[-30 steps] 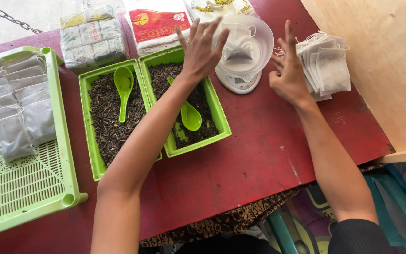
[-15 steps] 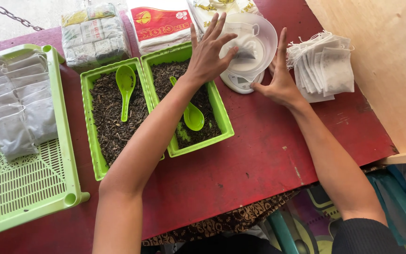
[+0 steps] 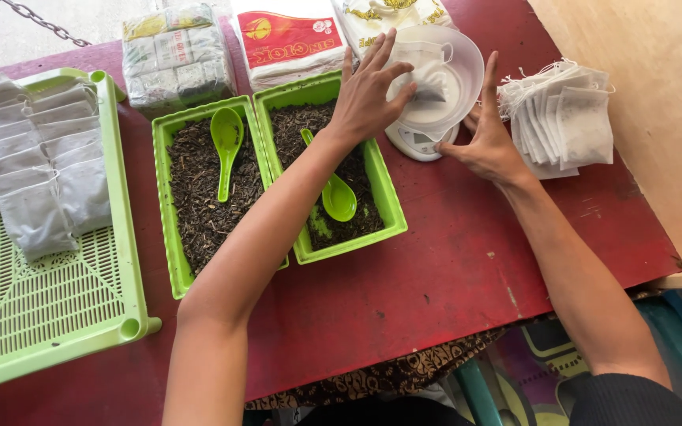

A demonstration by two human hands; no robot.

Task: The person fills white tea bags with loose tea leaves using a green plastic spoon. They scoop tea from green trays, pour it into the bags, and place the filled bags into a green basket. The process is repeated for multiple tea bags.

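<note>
Pinching a small white bag (image 3: 428,75) over the scale bowl (image 3: 467,71).
Left hand (image 3: 369,99) fingers closed on bag; right hand (image 3: 487,138) open, fingers spread, steadying scale (image 3: 412,142) on red worktop (image 3: 436,268).

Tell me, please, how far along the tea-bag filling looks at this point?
Done: filled tea bags lie in rows on the green slatted tray. In hand: the left hand pinches one bag in the scale's bowl; the right hand touches the scale. Left: a stack of empty bags and loose tea.
</note>
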